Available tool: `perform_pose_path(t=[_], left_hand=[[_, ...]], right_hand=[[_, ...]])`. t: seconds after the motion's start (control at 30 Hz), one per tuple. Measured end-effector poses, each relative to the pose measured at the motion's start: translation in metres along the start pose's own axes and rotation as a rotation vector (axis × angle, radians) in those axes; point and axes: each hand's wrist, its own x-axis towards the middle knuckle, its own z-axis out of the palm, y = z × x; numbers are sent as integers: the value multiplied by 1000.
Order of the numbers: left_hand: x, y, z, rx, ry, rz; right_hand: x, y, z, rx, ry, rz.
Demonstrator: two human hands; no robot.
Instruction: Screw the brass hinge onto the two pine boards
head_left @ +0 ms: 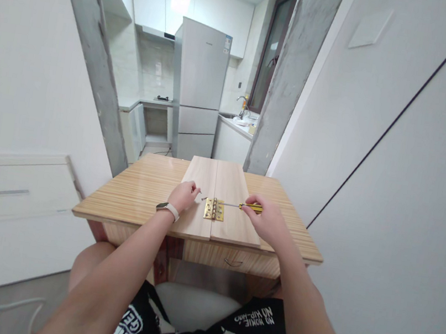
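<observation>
Two pale wooden boards lie side by side on the table, the left board and the right board. A brass hinge lies flat across their seam, with several screw heads or holes showing in its leaves. My left hand, with a watch on its wrist, is closed in a pinch; a small screw pokes out from the fingertips. Another screw shows at the hinge's upper left corner. In my right hand is a screwdriver with a yellow and black handle, its shaft pointing left over the hinge.
The wood-grained table has a drawer at its front, above my knees. A white wall rises close on the right. Beyond the table stand a grey refrigerator and a sink counter with a faucet.
</observation>
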Motion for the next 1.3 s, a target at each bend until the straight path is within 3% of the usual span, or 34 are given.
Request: perform_pose_path(t=[0.17,0.37,0.47,0.57,0.7,0.8,0.93,1.3], left_hand=[[-1,-6,3,-24,2,-12],[-7,-21,-5,-57,37,-30],[-17,-26,-6,-38,26,31],[-31,-19,-8,-91,-42,155],[-41,2,-10,-147,-146,337],[-40,12,-9,-172,-204,338],[-35,10,-8,-203,-277,332],[-14,-5,2,-51,-121,307]], right_hand=[[-20,17,16,142,155,104],[-17,30,18,339,370,190],[-9,35,25,542,447,207],[-1,38,38,684,501,172],[3,38,54,754,536,157],[0,37,60,777,520,146],[-3,37,61,778,506,148],[6,35,66,805,513,142]])
